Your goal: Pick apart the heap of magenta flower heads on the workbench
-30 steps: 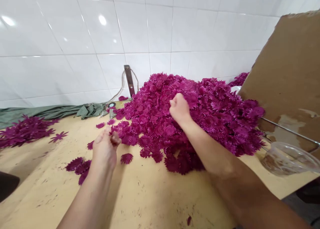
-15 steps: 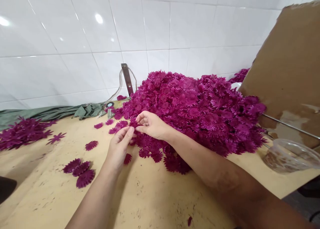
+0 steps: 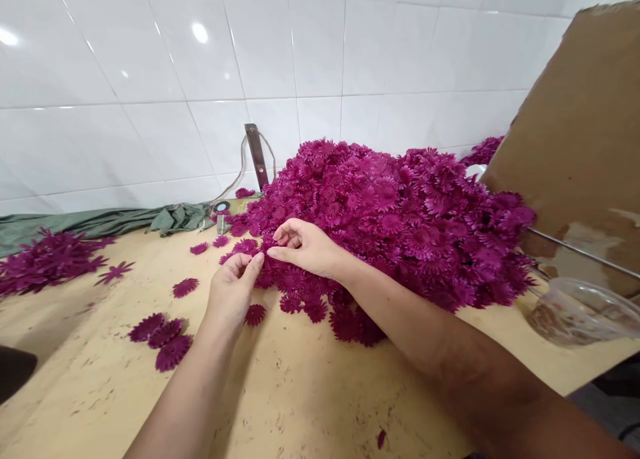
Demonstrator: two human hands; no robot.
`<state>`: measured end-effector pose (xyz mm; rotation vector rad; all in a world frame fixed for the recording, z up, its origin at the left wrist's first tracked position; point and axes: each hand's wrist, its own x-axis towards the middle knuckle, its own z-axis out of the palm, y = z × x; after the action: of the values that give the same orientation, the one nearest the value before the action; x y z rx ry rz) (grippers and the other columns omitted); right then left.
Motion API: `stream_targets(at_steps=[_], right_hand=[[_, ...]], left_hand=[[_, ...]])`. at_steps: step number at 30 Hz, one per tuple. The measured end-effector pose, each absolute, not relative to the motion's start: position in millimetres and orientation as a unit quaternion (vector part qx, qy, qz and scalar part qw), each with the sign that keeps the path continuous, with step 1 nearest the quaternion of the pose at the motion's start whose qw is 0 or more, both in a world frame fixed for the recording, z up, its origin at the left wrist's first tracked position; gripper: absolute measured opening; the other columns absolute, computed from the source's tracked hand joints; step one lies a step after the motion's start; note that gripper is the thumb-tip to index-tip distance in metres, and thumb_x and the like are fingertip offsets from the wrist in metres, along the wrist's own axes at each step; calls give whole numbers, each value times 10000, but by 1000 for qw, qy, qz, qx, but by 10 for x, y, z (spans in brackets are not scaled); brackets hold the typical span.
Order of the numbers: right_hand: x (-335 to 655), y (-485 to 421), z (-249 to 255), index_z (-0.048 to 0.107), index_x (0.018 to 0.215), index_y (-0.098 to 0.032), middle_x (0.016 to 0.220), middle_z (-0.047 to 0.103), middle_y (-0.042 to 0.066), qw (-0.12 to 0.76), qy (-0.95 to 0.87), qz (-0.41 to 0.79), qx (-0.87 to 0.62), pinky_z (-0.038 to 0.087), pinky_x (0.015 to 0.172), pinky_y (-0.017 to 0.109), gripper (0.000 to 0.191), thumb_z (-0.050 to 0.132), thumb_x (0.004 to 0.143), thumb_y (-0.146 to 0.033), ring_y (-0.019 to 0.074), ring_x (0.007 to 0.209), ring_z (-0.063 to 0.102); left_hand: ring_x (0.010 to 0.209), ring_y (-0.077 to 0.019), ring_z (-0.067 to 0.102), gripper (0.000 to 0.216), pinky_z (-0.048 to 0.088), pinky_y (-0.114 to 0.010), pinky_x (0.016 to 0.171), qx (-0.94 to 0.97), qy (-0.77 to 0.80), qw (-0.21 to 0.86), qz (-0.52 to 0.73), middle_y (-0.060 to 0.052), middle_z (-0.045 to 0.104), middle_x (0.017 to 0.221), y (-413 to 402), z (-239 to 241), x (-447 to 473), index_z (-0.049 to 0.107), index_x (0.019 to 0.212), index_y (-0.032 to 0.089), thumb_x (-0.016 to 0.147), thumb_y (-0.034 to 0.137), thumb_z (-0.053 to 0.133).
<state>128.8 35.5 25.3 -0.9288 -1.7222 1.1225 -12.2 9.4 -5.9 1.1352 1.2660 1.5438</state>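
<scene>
My left hand (image 3: 234,287) and my right hand (image 3: 307,247) meet at the left edge of a big heap of magenta artificial flower heads (image 3: 380,199). Thumb and fingers are pinched together on both, with what seems to be one magenta flower head between them. Most of that piece is covered by my fingers, and it blends into the heap behind. Just below my left fingertips lies a single flower head (image 3: 255,315). A cluster of three flower heads (image 3: 173,352) rests on the tabletop, left of my left forearm.
At the far left is a pile of magenta petal pieces (image 3: 47,262), with green cloth (image 3: 115,222) behind. A metal bracket (image 3: 257,155) stands against the tiled wall (image 3: 320,52). On the right are a leaning cardboard sheet (image 3: 580,125) and a clear plastic tub (image 3: 583,315).
My fingertips have shifted slightly, the right thumb moving a little left and the left hand a little left. The view has tilted slightly; the flowers on the table stay as they were.
</scene>
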Motion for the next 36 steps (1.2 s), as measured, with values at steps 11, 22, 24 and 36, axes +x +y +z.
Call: stream_targets(at_steps=[11, 22, 24, 36], right_hand=[[1282, 366, 252, 474, 647, -162, 598, 505, -50, 373, -703, 533, -286, 413, 623, 228, 158, 611, 716, -129, 73, 586, 480], [1212, 422, 197, 450, 597, -184, 579, 466, -45, 433, -702, 321, -466, 325, 565, 242, 154, 539, 706, -121, 89, 553, 403], [1378, 495, 251, 414, 592, -189, 584, 449, -42, 473, -654, 267, -527, 314, 568, 245, 178, 508, 695, -80, 94, 560, 392], [1462, 490, 281, 570, 702, -180, 858, 534, 53, 379, -744, 156, -528, 385, 800, 328, 219, 461, 680, 9, 167, 802, 518]], left_hand=[[484, -77, 419, 380, 350, -211, 476, 404, 423, 546, 600, 28, 511, 504, 2, -19, -23, 558, 574, 161, 458, 453, 772], [451, -60, 354, 453, 263, -200, 442, 464, 450, 481, 593, 56, 441, 452, 34, -39, 22, 433, 499, 173, 457, 467, 775], [453, -61, 358, 455, 281, -202, 451, 465, 441, 471, 606, 55, 437, 447, 21, -12, 6, 430, 483, 174, 452, 468, 776], [543, -91, 488, 211, 387, -201, 498, 364, 434, 503, 653, 18, 586, 599, 43, 15, -97, 602, 610, 156, 431, 226, 691]])
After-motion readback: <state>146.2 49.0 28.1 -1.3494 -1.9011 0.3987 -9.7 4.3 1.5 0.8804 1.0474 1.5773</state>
